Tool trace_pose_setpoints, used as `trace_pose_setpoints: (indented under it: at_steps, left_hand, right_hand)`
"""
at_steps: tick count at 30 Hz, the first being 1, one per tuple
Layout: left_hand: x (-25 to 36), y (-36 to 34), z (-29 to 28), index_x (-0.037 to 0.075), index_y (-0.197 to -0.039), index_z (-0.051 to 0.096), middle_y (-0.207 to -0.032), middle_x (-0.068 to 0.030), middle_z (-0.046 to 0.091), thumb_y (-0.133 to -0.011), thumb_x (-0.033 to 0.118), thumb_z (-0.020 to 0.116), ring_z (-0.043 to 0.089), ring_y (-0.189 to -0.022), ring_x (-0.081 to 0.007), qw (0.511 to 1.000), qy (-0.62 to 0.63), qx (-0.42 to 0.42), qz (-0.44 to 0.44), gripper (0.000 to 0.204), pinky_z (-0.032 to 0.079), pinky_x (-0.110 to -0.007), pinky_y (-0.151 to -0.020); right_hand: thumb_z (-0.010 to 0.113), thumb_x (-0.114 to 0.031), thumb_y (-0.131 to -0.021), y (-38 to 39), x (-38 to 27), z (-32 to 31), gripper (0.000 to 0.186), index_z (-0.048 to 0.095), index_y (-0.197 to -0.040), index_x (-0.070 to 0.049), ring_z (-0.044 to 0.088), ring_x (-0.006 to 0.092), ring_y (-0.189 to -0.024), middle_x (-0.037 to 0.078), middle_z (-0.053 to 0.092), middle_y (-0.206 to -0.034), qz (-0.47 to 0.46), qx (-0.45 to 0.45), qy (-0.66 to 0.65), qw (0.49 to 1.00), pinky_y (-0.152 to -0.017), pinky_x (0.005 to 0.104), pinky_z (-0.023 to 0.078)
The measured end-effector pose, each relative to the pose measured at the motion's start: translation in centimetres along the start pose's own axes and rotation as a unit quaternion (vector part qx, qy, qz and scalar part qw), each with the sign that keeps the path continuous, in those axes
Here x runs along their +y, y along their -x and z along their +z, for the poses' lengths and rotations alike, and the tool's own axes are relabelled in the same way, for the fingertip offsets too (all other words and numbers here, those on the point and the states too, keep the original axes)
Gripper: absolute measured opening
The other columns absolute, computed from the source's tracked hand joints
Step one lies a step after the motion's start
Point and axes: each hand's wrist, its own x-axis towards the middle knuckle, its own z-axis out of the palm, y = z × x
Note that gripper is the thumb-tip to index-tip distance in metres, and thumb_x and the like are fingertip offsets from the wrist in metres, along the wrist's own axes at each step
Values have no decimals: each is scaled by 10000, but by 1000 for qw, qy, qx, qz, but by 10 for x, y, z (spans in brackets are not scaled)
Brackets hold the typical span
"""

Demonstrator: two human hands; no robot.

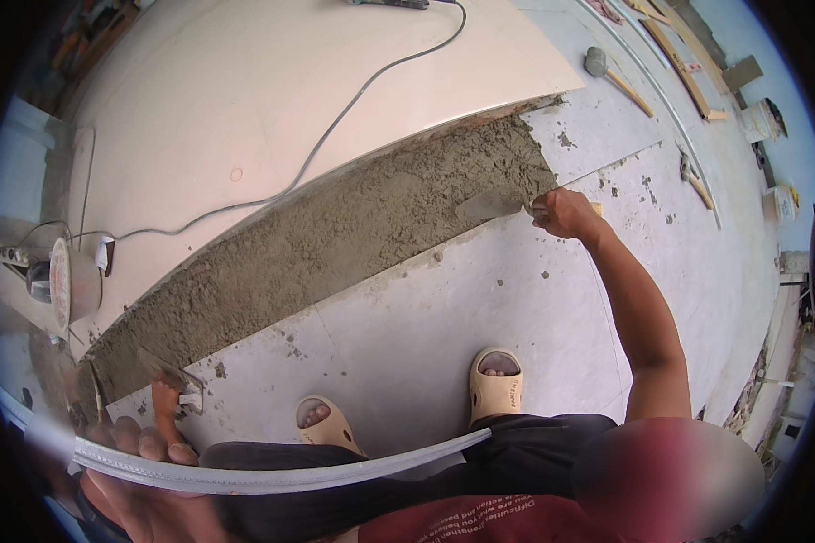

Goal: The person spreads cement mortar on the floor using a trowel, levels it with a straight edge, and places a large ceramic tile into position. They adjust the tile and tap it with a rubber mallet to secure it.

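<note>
My right hand (563,214) grips a trowel (484,208) whose blade lies on the rough grey mortar strip (326,226), near its right end. My left hand (140,475) is closed round a long pale metal straightedge (335,475), held across the lower part of the view over my dark trousers. The mortar runs diagonally between a large cream board or slab (290,90) and the grey floor tiles (407,326). At the strip's lower left, a co-worker's hand (165,407) holds a trowel (190,391) at the mortar's edge.
A grey cable (353,102) crosses the board to a power strip (9,253) beside a pale bucket (68,285). A mallet (620,77), a hammer (695,185), wooden boards (675,63) and buckets (756,122) lie or stand at right. My sandalled feet (493,380) are on the tiles.
</note>
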Motion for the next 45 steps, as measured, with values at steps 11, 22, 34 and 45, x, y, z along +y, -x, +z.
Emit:
trace_pose_setpoints:
  at_steps: [11, 22, 34, 45]
  left_hand:
    - [-8, 14, -12, 59, -1442, 349, -1156, -104, 466, -1087, 283, 409, 512, -1072, -232, 988, -83, 124, 49, 424, 514, -430, -980]
    - [-5, 20, -12, 53, -1417, 330, -1185, -104, 430, -1088, 281, 409, 492, -1114, -227, 995, -35, 85, 30, 407, 486, -441, -1030]
    - [-11, 18, -11, 57, -1391, 360, -1181, -101, 431, -1085, 283, 419, 502, -1096, -236, 995, -8, 96, 31, 386, 492, -446, -1011]
    - [-2, 20, -20, 81, -1394, 495, -1311, -165, 584, -1029, 268, 540, 564, -1154, -334, 995, 13, 93, 25, 413, 416, -526, -1051]
  right_hand:
    - [673, -318, -888, -15, -94, 17, 305, 685, -1119, -119, 689, 353, -906, 136, 703, -958, -151, 55, 9, 987, -785, 462, 554]
    - [631, -283, -921, -12, -88, 21, 232, 656, -1042, -87, 678, 351, -930, 157, 681, -958, -87, 100, -24, 991, -794, 476, 541]
    - [613, -288, -923, -19, -162, 22, 278, 650, -1064, -51, 693, 378, -899, 190, 688, -984, -172, 53, -8, 984, -783, 475, 558]
    - [531, -347, -975, -20, -144, 24, 385, 569, -1187, -28, 662, 459, -954, 268, 687, -998, -86, 6, -159, 984, -869, 537, 522]
